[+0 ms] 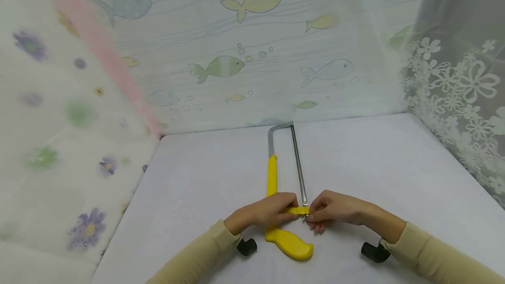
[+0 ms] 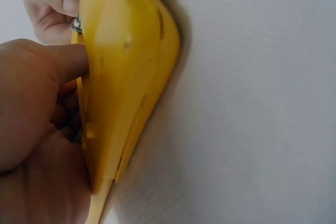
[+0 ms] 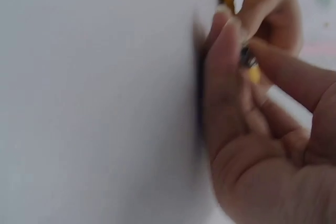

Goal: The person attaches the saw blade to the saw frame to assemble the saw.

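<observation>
A hacksaw [image 1: 272,174] with a yellow handle [image 1: 293,244] lies flat on the white surface, its grey frame end pointing away. The blade [image 1: 298,165] runs along its right side. My left hand [image 1: 272,209] grips the short yellow arm near the blade's close end. In the left wrist view the yellow handle [image 2: 126,66] hides part of the fingers. On the other side, my right hand [image 1: 335,208] pinches the small metal wing nut [image 1: 305,218] at the end of that arm. The right wrist view is blurred, and fingers mostly cover the wing nut [image 3: 245,56].
White cloth [image 1: 197,179] covers the work surface. A fish-print curtain [image 1: 252,69] hangs behind, floral fabric [image 1: 79,143] on the left and lace [image 1: 465,78] on the right. Black wrist camera mounts [image 1: 247,247] sit under both sleeves.
</observation>
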`<state>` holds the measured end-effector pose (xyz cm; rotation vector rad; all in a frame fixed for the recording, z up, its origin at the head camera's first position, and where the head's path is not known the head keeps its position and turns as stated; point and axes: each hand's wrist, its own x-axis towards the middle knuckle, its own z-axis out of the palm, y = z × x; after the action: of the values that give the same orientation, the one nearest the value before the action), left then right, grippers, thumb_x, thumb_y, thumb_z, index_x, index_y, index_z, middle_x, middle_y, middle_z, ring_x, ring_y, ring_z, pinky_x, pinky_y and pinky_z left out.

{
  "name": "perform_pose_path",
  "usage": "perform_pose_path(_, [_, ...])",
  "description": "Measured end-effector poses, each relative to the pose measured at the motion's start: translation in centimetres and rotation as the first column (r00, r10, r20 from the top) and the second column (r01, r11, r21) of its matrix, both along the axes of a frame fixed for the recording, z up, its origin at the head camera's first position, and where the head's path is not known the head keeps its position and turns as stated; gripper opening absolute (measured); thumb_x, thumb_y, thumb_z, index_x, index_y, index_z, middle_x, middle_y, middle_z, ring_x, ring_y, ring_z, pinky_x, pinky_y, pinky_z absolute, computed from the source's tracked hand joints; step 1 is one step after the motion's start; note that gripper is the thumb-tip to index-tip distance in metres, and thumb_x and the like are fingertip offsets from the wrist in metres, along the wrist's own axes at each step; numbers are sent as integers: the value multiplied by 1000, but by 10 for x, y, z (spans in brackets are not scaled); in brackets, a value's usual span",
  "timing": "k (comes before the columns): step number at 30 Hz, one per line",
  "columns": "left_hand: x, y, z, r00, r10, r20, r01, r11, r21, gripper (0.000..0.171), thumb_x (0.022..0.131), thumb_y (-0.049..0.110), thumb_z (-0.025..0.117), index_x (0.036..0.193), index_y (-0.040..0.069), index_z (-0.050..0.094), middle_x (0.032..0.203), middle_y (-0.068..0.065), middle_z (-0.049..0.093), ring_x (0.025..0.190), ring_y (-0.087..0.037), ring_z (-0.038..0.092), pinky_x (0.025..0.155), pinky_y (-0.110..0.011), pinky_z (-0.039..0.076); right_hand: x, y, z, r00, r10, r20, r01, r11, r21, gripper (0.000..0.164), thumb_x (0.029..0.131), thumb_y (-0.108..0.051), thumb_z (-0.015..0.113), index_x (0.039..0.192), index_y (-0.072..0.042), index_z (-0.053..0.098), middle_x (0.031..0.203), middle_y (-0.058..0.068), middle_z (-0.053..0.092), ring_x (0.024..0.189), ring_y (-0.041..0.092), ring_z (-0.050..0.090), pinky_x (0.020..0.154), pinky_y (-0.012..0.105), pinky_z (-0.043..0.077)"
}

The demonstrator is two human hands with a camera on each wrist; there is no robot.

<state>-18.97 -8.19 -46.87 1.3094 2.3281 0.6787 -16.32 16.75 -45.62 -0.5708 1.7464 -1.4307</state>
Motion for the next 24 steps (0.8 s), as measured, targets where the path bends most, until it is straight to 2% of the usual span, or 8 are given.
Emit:
perform_pose_path(3, [-1,-1,1,1000,4,-3,-4,1000,4,9,104,21,62,106,13,59,95,9,58,82,-4,49,74,-14,41,-6,6,-8,995,47,90,-38,994,-98,23,101,-3,61,109,17,67,98,22,74,84,19,73,77,30,60])
perform_pose_path(6, [-1,-2,2,1000,5,-7,-5,1000,12,10,104,21,62,106,12,59,95,9,57,82,-4,48,74,-14,40,-10,9,-11,990,67,125,-49,989,-138,24,101,-2,61,113,19,65,101,24,74,89,20,74,80,31,59])
perform_pose_path(14, [-2,1,1,999,-2,33,2,1000,22,9,104,19,63,106,11,59,95,8,57,82,-3,48,73,-14,41,-8,10,-10,995,56,84,-47,993,-109,23,101,-4,61,111,15,68,100,26,73,85,19,74,77,30,60])
perform_pose_path(24, [2,0,2,999,23,31,-23,1000,16,9,103,21,63,106,13,59,96,10,58,83,-2,50,76,-15,44,-4,8,-10,996,25,84,-16,995,-99,23,101,-6,62,109,15,69,95,20,74,78,16,72,72,27,59])
